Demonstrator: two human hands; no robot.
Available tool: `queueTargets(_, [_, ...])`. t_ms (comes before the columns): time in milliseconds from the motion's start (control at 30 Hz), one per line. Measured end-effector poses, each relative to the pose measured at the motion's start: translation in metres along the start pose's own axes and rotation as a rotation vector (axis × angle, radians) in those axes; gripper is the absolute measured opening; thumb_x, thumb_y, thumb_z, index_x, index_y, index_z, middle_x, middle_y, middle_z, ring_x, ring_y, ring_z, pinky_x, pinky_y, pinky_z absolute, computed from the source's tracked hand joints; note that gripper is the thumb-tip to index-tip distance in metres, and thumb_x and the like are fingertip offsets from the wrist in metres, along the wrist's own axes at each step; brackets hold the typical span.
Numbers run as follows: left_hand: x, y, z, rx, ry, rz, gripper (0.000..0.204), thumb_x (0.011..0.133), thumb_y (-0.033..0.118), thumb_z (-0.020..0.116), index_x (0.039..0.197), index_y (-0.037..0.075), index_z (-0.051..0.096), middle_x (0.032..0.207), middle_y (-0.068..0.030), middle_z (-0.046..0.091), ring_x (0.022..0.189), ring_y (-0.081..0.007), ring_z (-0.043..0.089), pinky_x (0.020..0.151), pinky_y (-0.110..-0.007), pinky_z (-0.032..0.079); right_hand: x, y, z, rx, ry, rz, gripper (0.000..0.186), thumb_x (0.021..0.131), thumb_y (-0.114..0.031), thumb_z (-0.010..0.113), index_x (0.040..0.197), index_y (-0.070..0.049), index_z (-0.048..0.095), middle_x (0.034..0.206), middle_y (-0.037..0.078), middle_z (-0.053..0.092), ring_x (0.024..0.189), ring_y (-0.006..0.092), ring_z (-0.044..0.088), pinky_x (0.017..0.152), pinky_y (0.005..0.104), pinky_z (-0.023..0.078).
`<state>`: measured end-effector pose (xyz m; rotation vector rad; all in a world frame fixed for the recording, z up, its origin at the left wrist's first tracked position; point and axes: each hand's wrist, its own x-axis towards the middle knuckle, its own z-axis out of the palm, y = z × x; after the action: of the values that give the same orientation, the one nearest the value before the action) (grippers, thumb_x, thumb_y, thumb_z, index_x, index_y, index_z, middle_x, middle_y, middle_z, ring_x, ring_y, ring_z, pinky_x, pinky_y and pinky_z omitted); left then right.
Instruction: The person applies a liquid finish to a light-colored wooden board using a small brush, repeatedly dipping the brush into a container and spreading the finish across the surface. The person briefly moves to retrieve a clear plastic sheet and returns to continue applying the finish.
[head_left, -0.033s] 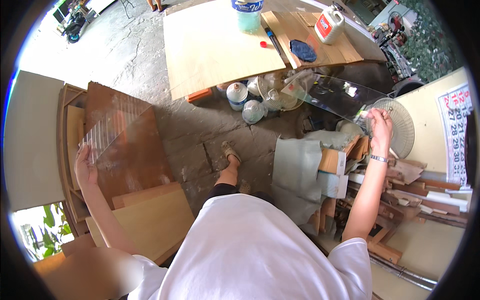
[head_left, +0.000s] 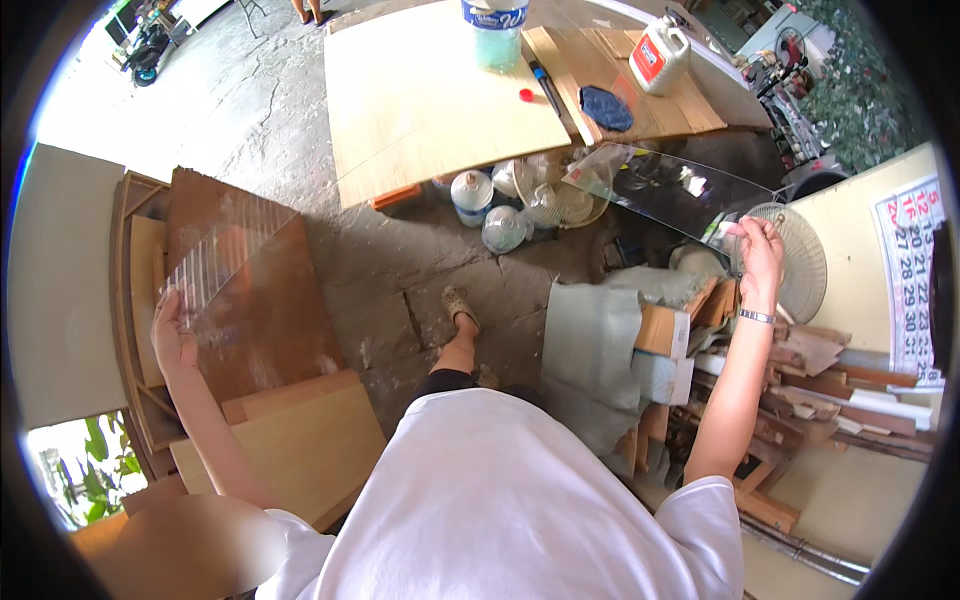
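Observation:
My left hand (head_left: 175, 330) grips the lower end of a clear, streaked plastic-like panel (head_left: 225, 260), seen over a brown upright board (head_left: 275, 310). At the right, a clear rectangular panel (head_left: 670, 190) is held by its near end in my right hand (head_left: 760, 255), its fingers closed on the edge. Behind that hand is a round fan guard (head_left: 805, 265). Ahead, beyond both panels, a table topped with plywood (head_left: 400, 100) carries a large water bottle (head_left: 495, 45), a black-and-blue tool (head_left: 545, 85), a red cap (head_left: 525, 95), a dark cloth (head_left: 605, 108) and a white jug (head_left: 658, 58).
Several bottles (head_left: 470, 195) sit under the table on the concrete floor (head_left: 390, 280). Grey sheeting (head_left: 590, 350) and stacked offcuts (head_left: 800, 390) are at my right, pale boards (head_left: 280, 450) at lower left. A scooter (head_left: 145, 55) and another person's legs (head_left: 310, 10) show at the back.
The view has shifted very slightly, with the table sitting a little lower in the picture. Both hands keep their hold on the panels.

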<state>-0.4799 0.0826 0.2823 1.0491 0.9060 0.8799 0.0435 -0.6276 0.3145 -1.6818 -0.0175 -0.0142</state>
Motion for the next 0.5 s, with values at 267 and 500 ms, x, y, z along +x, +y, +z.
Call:
queueTargets(267, [0.126,-0.066,0.1,-0.123,0.126,0.027,0.028,0.096,0.004,0.061,0.122,-0.006,0.058,0.118,-0.0173,0.068,0.107,-0.024,0.067,0.092,-0.033,0.056,0.143,-0.015,0.102,0.06,0.121,0.008,0.006,0.095,-0.009,0.062,0.09,-0.008,0.06,0.088,0.023,0.074,0.044,-0.0017,0.031,0.04,0.0156,0.023])
queueTargets(500, [0.165,-0.139,0.19,-0.334,0.235,-0.058,0.032,0.098,0.003,0.057,0.128,-0.006,0.051,0.129,-0.0216,0.062,0.117,-0.0303,0.063,0.103,-0.036,0.052,0.26,0.019,0.197,0.243,0.232,0.019,0.01,0.095,-0.009,0.06,0.086,-0.009,0.056,0.092,0.024,0.074,0.042,0.0008,0.03,0.038,0.02,0.021])
